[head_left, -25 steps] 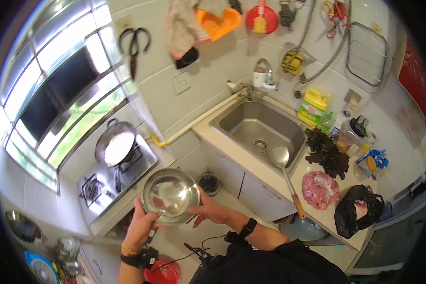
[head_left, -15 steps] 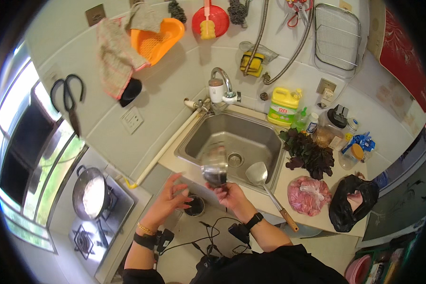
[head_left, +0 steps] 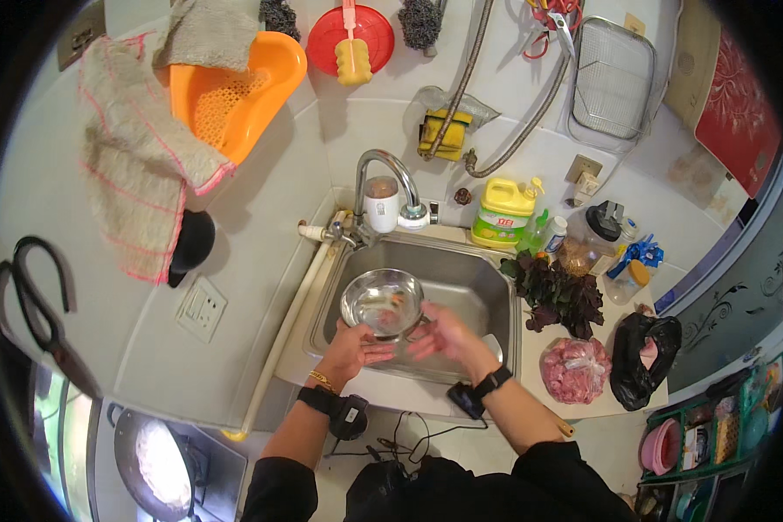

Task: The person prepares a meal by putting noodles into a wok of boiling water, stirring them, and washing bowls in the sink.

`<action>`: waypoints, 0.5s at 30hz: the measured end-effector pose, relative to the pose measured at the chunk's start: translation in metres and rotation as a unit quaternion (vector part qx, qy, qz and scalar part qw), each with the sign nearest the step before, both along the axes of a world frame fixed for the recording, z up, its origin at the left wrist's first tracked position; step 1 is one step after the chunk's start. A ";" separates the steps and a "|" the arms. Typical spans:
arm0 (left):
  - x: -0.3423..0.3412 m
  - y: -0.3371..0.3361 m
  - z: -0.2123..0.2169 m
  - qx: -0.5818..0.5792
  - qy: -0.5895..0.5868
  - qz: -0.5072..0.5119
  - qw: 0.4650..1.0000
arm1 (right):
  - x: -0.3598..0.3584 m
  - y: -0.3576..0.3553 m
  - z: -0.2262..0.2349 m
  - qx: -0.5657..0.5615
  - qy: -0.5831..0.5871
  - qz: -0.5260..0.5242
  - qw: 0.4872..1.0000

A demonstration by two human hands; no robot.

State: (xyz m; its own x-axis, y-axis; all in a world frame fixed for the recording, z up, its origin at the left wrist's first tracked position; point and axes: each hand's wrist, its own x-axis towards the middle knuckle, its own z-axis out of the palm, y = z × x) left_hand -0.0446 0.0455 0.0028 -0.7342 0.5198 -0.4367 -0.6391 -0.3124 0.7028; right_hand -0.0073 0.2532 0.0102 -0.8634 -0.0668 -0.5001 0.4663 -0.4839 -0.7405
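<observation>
A shiny round metal bowl (head_left: 383, 300) is held tilted over the near left part of the steel sink (head_left: 506, 304), its inside facing up at me. At its lower left edge, my left hand (head_left: 350, 350) grips it, fingers reaching beneath. My right hand (head_left: 448, 335), somewhat blurred, holds the right side near what looks like a small handle. Behind the bowl rises the chrome faucet (head_left: 387, 158), with a white filter attached. Under my right forearm lies a spatula; only part of its blade (head_left: 493, 348) and its wooden handle end (head_left: 566, 428) show.
Right of the sink are dark leafy greens (head_left: 558, 296), a bag of pink meat (head_left: 574, 370) and a black plastic bag (head_left: 642, 370). A yellow detergent jug (head_left: 503, 213) and several bottles stand behind. A wok (head_left: 152, 465) sits on the stove at lower left.
Both hands have carried the bowl forward and left from the sink's front edge to over the basin, turning its opening upward. My left hand, earlier apart, is now on it. The view has shifted.
</observation>
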 end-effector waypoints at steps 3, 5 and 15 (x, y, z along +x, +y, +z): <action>-0.032 0.008 -0.013 0.042 0.000 -0.032 0.999 | -0.051 0.053 -0.003 0.162 0.041 -0.031 0.985; -0.039 0.020 0.000 0.007 0.000 -0.016 1.000 | -0.088 0.075 -0.010 0.167 0.042 -0.074 0.982; -0.086 0.039 0.020 -0.068 0.038 0.056 0.995 | -0.241 0.101 -0.129 0.527 0.219 0.135 0.810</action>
